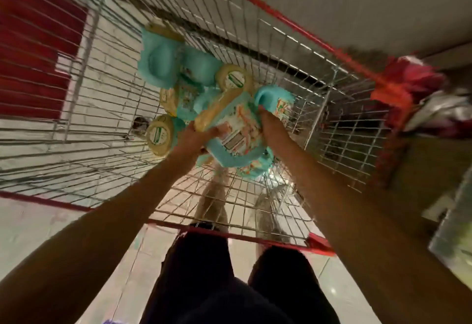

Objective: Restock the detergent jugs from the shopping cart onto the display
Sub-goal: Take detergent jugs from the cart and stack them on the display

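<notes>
Left hand (pixel 198 133) grips the cap end of a teal plastic detergent jug (pixel 237 129). Right hand (pixel 265 117) is curled round its far side. Two-handed, probably for weight, lifting clear of the red-rimmed wire cart (pixel 242 236).

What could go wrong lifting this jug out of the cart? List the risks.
1. The left hand and right hand hold the teal detergent jug by its sides; it might slip.
2. It lies among other detergent jugs; lifting may shift them.
3. It must clear the shopping cart's red rim and could snag there.

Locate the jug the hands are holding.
Head view, centre: the jug is inside the cart, held between left hand and right hand, atop the other jugs.
</notes>
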Demonstrator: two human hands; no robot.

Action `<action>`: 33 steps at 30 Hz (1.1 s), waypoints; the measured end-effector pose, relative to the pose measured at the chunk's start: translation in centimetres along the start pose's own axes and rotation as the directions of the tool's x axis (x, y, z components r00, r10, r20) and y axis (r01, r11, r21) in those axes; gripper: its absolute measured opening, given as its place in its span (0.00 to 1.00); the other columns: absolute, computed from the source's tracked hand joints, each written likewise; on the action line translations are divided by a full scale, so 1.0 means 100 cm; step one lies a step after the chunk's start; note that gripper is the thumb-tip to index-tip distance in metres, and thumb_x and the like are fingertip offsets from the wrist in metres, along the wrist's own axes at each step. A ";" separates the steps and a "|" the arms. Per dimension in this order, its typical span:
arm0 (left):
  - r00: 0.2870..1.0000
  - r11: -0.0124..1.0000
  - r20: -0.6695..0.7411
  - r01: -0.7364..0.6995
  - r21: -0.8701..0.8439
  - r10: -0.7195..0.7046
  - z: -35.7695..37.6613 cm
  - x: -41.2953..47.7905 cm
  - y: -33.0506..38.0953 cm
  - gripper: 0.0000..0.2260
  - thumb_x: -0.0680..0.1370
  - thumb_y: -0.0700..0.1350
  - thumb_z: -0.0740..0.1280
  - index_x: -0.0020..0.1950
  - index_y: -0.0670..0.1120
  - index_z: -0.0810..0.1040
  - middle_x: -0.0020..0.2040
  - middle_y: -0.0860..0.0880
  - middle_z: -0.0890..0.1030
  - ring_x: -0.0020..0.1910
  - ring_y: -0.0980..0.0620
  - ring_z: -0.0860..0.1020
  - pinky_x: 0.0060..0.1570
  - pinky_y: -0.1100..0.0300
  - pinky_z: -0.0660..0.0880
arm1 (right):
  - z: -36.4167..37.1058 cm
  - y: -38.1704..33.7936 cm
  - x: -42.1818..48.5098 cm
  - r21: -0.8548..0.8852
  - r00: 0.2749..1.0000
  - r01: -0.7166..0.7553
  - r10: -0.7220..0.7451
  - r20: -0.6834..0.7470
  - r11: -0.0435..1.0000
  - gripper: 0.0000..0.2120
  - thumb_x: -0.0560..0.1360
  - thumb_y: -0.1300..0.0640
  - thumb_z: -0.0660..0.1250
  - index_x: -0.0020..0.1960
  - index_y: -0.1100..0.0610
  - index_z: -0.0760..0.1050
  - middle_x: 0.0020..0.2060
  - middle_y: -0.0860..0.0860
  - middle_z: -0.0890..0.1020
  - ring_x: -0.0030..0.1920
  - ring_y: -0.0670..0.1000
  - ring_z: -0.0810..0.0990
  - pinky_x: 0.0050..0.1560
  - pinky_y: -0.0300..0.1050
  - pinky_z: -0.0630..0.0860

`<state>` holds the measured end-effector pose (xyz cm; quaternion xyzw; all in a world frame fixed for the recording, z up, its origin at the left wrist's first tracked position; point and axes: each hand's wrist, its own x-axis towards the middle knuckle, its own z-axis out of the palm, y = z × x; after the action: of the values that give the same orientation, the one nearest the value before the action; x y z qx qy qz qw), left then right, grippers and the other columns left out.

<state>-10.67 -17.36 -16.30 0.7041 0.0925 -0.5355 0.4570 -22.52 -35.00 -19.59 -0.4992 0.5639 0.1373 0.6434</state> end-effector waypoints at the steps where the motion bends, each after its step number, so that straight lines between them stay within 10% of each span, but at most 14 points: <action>1: 0.998 1.000 0.059 -0.014 0.020 0.013 -0.003 -0.016 0.012 0.30 0.60 0.52 0.84 0.60 0.52 0.80 0.51 0.53 0.89 0.47 0.52 0.87 0.37 0.59 0.83 | -0.007 -0.004 -0.017 0.075 1.000 0.009 -0.011 0.019 0.997 0.27 0.87 0.39 0.55 0.69 0.58 0.79 0.60 0.58 0.85 0.59 0.57 0.84 0.62 0.48 0.79; 6: 0.978 0.995 0.195 -0.081 0.062 0.068 0.007 -0.088 0.062 0.35 0.67 0.44 0.79 0.72 0.36 0.74 0.67 0.36 0.82 0.67 0.34 0.80 0.70 0.35 0.74 | -0.047 -0.018 -0.113 0.292 0.990 0.108 -0.128 0.050 0.950 0.27 0.84 0.33 0.54 0.59 0.51 0.82 0.59 0.60 0.86 0.61 0.65 0.84 0.63 0.64 0.81; 14: 0.942 0.963 0.220 -0.225 -0.149 0.254 0.097 -0.195 0.084 0.25 0.66 0.61 0.78 0.56 0.47 0.85 0.57 0.38 0.87 0.53 0.38 0.87 0.46 0.45 0.85 | -0.117 -0.003 -0.253 0.370 0.946 0.323 -0.304 -0.111 0.871 0.36 0.76 0.21 0.53 0.56 0.46 0.87 0.54 0.55 0.89 0.55 0.57 0.89 0.58 0.61 0.84; 21: 0.879 0.941 0.336 -0.317 -0.122 0.339 0.188 -0.258 0.084 0.28 0.65 0.60 0.80 0.58 0.45 0.85 0.57 0.37 0.87 0.54 0.35 0.87 0.52 0.36 0.83 | -0.202 0.024 -0.335 0.455 0.873 0.476 -0.345 -0.344 0.752 0.35 0.81 0.29 0.55 0.75 0.53 0.75 0.64 0.57 0.85 0.65 0.59 0.83 0.71 0.66 0.76; 33: 0.688 0.875 0.600 -0.483 -0.042 0.409 0.346 -0.352 0.081 0.30 0.67 0.59 0.78 0.63 0.42 0.83 0.56 0.39 0.88 0.53 0.38 0.87 0.46 0.45 0.86 | -0.328 0.107 -0.438 0.484 0.760 0.605 -0.276 -0.589 0.632 0.30 0.82 0.28 0.53 0.58 0.46 0.86 0.55 0.50 0.89 0.57 0.53 0.88 0.62 0.57 0.82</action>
<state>-43.20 -34.95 17.30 0.5284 -0.2607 -0.6044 0.5362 -64.03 -39.28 17.36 -0.3874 0.5657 -0.3567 0.6346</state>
